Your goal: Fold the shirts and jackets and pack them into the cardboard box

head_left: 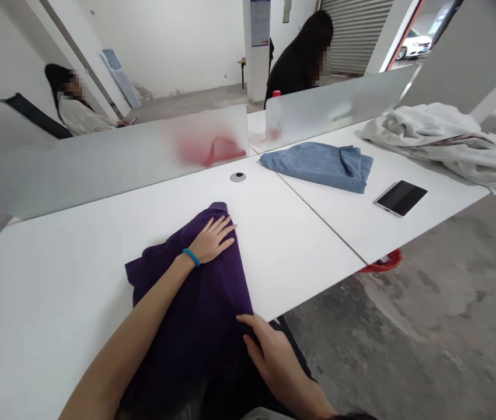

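A dark purple cloth lies on the white table in front of me, folded into a long shape that reaches the near edge. My left hand, with a blue band on the wrist, lies flat and open on the cloth's far end. My right hand rests with fingers stretched on the cloth's near right edge, by the table's rim.
A folded blue cloth, a dark phone and a heap of white cloth lie on the table to the right. Frosted dividers stand behind, with two people seated beyond. A red basket shows under the table.
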Demonstrator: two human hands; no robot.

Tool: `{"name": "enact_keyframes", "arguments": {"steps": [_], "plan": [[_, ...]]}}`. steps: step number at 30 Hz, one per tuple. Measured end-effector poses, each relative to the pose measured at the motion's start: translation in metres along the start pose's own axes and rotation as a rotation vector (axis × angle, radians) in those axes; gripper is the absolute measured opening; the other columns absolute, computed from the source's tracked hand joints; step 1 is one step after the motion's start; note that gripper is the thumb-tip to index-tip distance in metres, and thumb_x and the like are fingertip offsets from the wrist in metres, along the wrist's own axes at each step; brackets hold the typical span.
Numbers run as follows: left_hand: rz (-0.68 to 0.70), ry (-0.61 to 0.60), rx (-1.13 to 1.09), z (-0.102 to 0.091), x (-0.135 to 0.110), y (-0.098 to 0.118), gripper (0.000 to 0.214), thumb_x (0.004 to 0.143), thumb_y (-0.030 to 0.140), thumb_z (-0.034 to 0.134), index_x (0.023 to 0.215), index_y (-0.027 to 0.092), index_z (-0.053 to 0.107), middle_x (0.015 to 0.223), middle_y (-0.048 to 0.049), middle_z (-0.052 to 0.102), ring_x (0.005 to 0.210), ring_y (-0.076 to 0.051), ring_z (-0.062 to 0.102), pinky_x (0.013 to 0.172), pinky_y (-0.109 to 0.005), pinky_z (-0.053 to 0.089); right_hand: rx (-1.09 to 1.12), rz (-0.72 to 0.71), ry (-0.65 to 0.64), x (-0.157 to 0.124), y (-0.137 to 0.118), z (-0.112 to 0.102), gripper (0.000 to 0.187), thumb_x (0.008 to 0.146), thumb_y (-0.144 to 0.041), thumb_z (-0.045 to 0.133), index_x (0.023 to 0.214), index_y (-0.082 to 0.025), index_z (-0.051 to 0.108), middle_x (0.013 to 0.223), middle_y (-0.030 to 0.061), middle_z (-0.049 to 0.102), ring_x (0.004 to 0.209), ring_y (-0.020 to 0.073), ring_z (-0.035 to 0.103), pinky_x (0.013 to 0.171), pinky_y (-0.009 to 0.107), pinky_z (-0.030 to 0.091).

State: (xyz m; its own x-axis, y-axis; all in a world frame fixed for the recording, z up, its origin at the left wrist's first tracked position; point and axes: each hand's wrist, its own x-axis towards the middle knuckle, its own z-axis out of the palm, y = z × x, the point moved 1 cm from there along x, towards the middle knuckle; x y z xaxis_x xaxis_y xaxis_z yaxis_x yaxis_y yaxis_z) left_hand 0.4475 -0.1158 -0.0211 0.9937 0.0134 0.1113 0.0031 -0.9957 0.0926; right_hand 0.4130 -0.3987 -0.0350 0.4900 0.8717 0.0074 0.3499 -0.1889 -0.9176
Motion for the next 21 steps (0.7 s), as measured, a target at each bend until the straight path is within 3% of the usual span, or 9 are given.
{"name": "enact_keyframes", "arguments": {"steps": [2,4,7,10,13,16,18,21], "plan": [[-0.022,-0.029,-0.007,0.008,-0.001,-0.002,0.055,0.095,0.045,0.026,0.141,0.018,0.038,0.152,-0.0088,0.029,0.142,-0.023,0.019,0.115,-0.047,0.014,0.06,0.043,0.048,-0.006,0.004,0.007,0.036,0.089,-0.022,0.043,0.124,-0.023,0.053,0.113,0.0066,0.064,0.098,0.0204,0.064,0.086,0.032,0.051],[-0.025,0.02,-0.018,0.009,-0.001,-0.004,0.054,0.095,0.044,0.025,0.14,0.016,0.039,0.15,-0.0089,0.033,0.141,-0.021,0.023,0.115,-0.045,0.015,0.208,0.098,0.108,-0.01,0.006,0.013,0.043,0.089,-0.025,0.047,0.131,-0.023,0.046,0.107,0.006,0.065,0.097,0.0192,0.063,0.086,0.031,0.05],[-0.118,0.244,-0.022,-0.003,-0.004,-0.004,0.049,0.096,0.038,0.024,0.13,0.015,0.05,0.14,-0.0087,0.048,0.132,-0.018,0.04,0.114,-0.039,0.021,0.445,0.158,0.139,-0.016,0.009,0.019,0.053,0.088,-0.031,0.051,0.138,-0.022,0.036,0.091,0.0032,0.063,0.086,0.0169,0.062,0.079,0.029,0.051],[-0.361,0.406,0.014,-0.021,-0.014,-0.013,0.045,0.096,0.036,0.024,0.12,0.015,0.056,0.126,-0.0096,0.06,0.118,-0.019,0.052,0.107,-0.036,0.032,0.565,0.215,0.147,-0.025,0.015,0.023,0.049,0.086,-0.041,0.057,0.13,-0.021,0.045,0.082,0.0014,0.06,0.077,0.0162,0.06,0.074,0.028,0.051],[-0.575,0.236,0.079,-0.03,-0.035,-0.033,0.048,0.094,0.042,0.027,0.118,0.012,0.056,0.125,-0.0139,0.06,0.117,-0.026,0.053,0.101,-0.04,0.038,0.619,0.312,0.159,-0.033,0.028,0.025,0.042,0.084,-0.053,0.056,0.11,-0.02,0.059,0.075,0.0012,0.06,0.071,0.0159,0.058,0.07,0.027,0.05],[-0.664,0.028,0.118,-0.027,-0.067,-0.05,0.06,0.091,0.054,0.026,0.116,0.01,0.057,0.13,-0.018,0.054,0.12,-0.031,0.051,0.1,-0.044,0.038,0.688,0.4,0.124,-0.03,0.036,0.027,0.049,0.082,-0.063,0.051,0.094,-0.018,0.067,0.079,0.004,0.064,0.079,0.0185,0.06,0.076,0.03,0.051],[-0.679,-0.018,0.105,-0.02,-0.087,-0.053,0.065,0.089,0.06,0.026,0.117,0.01,0.056,0.132,-0.0187,0.053,0.121,-0.032,0.049,0.101,-0.045,0.036,0.74,0.509,0.093,-0.023,0.034,0.03,0.052,0.078,-0.065,0.054,0.09,-0.016,0.068,0.08,0.005,0.066,0.083,0.0203,0.062,0.079,0.032,0.051],[-0.673,0.04,0.034,-0.009,-0.108,-0.049,0.065,0.088,0.06,0.028,0.123,0.009,0.051,0.134,-0.0188,0.051,0.126,-0.03,0.043,0.105,-0.044,0.031,0.774,0.677,0.059,-0.013,0.028,0.034,0.048,0.07,-0.058,0.067,0.089,-0.015,0.068,0.082,0.0047,0.068,0.087,0.0204,0.064,0.081,0.031,0.051]]}}
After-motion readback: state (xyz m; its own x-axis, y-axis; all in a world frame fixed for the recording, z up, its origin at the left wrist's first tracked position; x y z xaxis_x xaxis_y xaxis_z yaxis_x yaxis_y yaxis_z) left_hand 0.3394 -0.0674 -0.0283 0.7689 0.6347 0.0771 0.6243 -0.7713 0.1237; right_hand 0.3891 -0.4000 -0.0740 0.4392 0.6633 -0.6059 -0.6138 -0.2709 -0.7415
